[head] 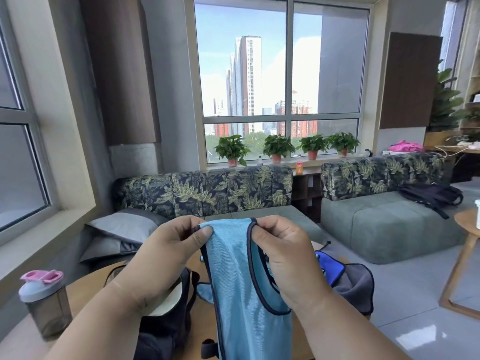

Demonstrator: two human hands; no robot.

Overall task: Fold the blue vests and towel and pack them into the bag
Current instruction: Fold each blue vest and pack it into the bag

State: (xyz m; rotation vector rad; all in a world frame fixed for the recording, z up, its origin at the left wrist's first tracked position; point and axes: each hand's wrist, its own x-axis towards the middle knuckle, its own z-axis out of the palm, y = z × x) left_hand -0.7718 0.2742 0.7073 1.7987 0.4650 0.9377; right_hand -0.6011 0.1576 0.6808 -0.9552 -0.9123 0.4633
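Note:
A light blue vest (pixel 241 287) with dark navy trim hangs in front of me, held up by its top edge. My left hand (pixel 171 245) pinches the left corner of that edge and my right hand (pixel 283 253) pinches the right corner at the trim. Under the vest, a dark bag (pixel 166 326) lies open on the wooden table (pixel 85 289). A darker blue vest (pixel 330 266) and a grey towel (pixel 355 284) lie on the table at the right, partly hidden by my right hand.
A shaker bottle with a pink lid (pixel 44 302) stands at the table's left edge. Behind the table are leaf-patterned sofas (pixel 207 190), a grey pillow (pixel 122 229) and a black backpack (pixel 431 196). A small round wooden table (pixel 467 245) stands at the right.

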